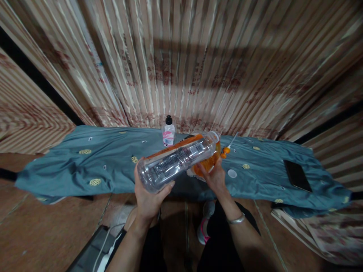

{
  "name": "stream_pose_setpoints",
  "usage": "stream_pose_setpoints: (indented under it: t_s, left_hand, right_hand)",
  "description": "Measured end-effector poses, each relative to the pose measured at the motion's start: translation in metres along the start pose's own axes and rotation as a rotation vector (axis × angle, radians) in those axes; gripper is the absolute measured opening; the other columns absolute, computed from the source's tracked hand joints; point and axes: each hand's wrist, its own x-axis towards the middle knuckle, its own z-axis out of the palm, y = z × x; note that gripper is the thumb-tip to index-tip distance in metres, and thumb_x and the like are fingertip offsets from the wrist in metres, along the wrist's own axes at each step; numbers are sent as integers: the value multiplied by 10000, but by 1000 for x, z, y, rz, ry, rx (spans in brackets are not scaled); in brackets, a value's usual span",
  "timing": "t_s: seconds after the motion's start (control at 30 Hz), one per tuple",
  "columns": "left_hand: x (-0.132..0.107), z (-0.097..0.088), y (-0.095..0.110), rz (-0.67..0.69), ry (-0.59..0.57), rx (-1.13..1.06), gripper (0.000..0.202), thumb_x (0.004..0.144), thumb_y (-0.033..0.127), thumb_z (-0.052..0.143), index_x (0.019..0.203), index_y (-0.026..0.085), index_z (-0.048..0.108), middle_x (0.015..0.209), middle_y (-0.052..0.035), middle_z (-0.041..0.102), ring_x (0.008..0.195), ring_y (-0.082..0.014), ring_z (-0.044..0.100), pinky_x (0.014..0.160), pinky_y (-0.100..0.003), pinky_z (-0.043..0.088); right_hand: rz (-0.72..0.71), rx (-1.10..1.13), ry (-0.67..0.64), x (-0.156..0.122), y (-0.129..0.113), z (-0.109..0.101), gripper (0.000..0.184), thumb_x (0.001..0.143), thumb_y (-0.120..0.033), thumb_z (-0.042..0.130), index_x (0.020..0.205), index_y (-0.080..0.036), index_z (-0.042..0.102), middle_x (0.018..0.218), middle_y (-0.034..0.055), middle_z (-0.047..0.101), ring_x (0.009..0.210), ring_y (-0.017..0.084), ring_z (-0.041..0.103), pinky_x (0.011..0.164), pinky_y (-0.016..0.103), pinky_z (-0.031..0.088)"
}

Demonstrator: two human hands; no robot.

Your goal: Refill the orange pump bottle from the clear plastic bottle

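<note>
My left hand is closed around the lower part of a large clear plastic bottle with an orange label. The bottle leans far over, its mouth pointing up and to the right. Behind and below its neck is a bottle of orange liquid, partly hidden by the clear one. My right hand grips that orange bottle from the right side. An orange pump head with a pale tube lies just right of it. Near the right hand rests a round white cap.
A small bottle with a black cap and pink label stands at the back of the blue cloth-covered table. A black phone-like slab lies at the right. Striped curtain hangs behind. A white cable is at lower left.
</note>
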Motion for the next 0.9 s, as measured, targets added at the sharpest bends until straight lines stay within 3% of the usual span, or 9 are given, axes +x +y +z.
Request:
stream_pose_setpoints:
  t_s: [0.37,0.9]
  left_hand:
    - [1,0,-5,-18,15,-3,1152,514,470,1003,1486,153,472,1393,-204,661,1266,-352,692,1160,-549,514]
    - [3,4,-3,66,0,-16,1088,538,482,1007,1449,188,488,1347,-171,690,1208,-330,730,1082,-498,579]
  right_hand:
    - [-55,7,21,0,3,2,921,839,-749,643,1488,-129,434,1278,227,738,1059,375,777,879,514,627]
    - [15,24,-13,1,-6,-3,962,791,-756,661,1467,-106,444,1260,254,746,1107,414,766,905,537,609]
